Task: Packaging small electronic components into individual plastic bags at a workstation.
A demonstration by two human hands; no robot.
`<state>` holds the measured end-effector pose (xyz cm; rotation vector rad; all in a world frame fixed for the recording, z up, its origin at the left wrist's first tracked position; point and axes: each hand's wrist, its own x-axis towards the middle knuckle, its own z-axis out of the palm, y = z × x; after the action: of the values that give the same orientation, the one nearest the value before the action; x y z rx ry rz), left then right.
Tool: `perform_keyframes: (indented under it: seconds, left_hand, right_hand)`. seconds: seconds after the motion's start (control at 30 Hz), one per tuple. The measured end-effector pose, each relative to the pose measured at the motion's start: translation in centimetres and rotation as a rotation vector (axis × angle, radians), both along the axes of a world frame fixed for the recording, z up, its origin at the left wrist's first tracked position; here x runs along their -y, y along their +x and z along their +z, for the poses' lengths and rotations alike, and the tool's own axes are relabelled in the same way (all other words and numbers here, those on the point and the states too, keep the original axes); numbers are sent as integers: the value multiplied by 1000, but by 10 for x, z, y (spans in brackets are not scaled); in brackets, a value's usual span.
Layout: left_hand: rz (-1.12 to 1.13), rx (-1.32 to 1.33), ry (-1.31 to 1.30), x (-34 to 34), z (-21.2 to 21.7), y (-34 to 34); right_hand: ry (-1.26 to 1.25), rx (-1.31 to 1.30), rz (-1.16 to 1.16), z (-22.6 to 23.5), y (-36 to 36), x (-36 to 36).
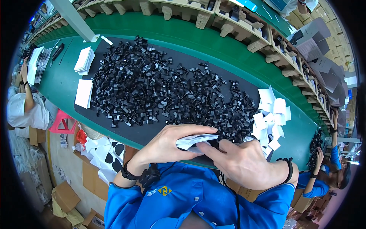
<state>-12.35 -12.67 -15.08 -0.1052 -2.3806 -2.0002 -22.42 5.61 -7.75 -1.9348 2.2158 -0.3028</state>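
A folded white paper packet is pinched in my left hand, near the table's front edge, with its open side turned to the right. My right hand is close against it. One finger reaches into the fold while the others curl in; what they grip, if anything, is hidden. Just beyond both hands spreads a large heap of small black plastic parts on a dark mat. To the right of the heap lies a loose pile of folded white papers.
Two stacks of white paper, one nearer and one farther, stand left of the heap. Moulded cardboard trays line the green table's far side. A metal post rises at the far left. Co-workers sit at both ends.
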Motion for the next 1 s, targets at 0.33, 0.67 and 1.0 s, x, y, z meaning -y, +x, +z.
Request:
perform_keyframes:
  seconds: [0.33,0.67,1.0]
  left_hand:
    - [-43,-77,4,-5,5,-12]
    - [270,-99,62,-8,12,11]
    - [297,-155,325,-26,14,12]
  right_hand:
    - [147,78,98,-17,-4,9]
    - [-34,332,-2,11,-22,2]
    - [-592,457,-50,-44,-20,-14]
